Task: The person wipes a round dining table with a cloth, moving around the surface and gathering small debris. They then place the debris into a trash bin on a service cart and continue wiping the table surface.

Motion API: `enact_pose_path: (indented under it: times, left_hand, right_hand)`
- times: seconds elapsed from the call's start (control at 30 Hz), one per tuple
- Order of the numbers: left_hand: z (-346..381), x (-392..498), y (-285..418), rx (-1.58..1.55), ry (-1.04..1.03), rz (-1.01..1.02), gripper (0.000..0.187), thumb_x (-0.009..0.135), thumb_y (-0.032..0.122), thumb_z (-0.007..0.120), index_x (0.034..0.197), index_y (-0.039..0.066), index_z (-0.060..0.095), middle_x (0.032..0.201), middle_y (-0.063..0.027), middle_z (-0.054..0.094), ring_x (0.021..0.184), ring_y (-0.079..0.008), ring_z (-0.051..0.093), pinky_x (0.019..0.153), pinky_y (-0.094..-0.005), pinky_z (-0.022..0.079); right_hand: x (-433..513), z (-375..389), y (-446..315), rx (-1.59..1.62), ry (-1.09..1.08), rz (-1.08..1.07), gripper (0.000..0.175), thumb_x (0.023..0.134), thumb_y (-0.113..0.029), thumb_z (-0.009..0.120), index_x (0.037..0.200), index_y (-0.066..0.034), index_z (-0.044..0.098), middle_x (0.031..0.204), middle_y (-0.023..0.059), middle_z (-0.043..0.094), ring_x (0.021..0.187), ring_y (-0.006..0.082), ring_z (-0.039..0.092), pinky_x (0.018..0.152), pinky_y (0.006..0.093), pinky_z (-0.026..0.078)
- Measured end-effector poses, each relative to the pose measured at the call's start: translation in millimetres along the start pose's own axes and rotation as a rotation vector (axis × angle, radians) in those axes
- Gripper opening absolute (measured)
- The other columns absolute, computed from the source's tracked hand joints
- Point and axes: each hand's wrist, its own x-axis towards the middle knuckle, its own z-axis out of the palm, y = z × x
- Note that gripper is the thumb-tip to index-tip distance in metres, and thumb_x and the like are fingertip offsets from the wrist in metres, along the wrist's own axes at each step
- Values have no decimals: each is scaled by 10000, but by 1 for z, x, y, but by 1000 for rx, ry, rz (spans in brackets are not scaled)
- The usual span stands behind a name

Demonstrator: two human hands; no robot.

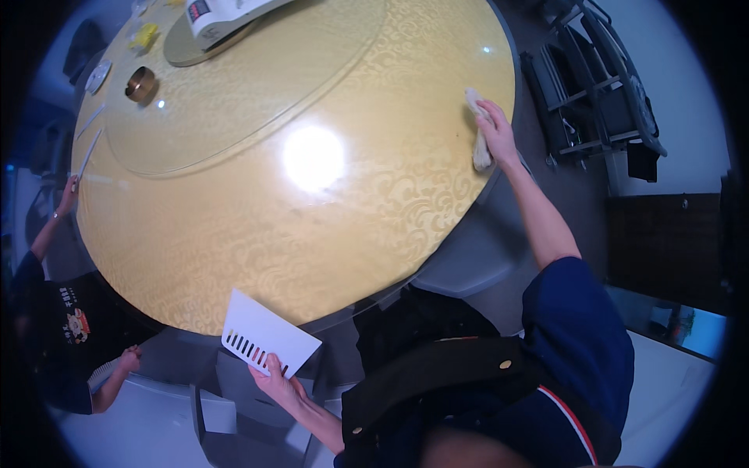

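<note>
My left hand (279, 384) grips a flat white board (263, 330) by its slotted edge, with the thumb over the row of slots. The board is tilted at the near rim of the round table, and its far corner overlaps the gold patterned tablecloth (351, 245). Over by the table's right edge, my right hand (497, 133) is closed on a bunched pale cloth (481, 153), which appears to lie against the covered tabletop. A few small dark specks show on the surface left of the cloth.
A large clear turntable (234, 117) carries a copper-coloured bowl (140, 85) and a white packet (219, 20) on a round board. A co-worker's hand (69, 196) touches the left rim. Grey chairs (468, 263) stand close around; a trolley (591, 88) is at right.
</note>
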Motion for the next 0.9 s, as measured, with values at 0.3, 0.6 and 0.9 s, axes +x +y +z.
enact_pose_path:
  times: [0.3,0.6,0.9]
  left_hand:
    - [45,-48,-54,-5,5,40,438,884,65,656,1274,-20,476,1107,-126,616,953,-180,616,850,-323,512]
    - [49,-45,-44,3,-59,108,478,875,72,669,1295,-24,460,1163,-137,599,1027,-208,602,920,-345,489]
    - [75,-10,-18,53,-152,108,474,879,72,674,1293,-24,463,1178,-134,591,1045,-206,594,922,-351,488]
  right_hand:
    - [-41,26,29,-42,-331,-367,620,755,-72,561,1374,-76,510,1485,165,407,1371,317,389,1127,396,313]
    - [-178,119,-103,75,-582,-693,526,747,12,536,1273,-7,554,1425,173,458,1324,302,421,1099,387,343]
    - [-131,59,-44,266,-169,-132,412,810,14,498,1188,-48,648,1238,162,610,1130,316,581,1024,381,426]
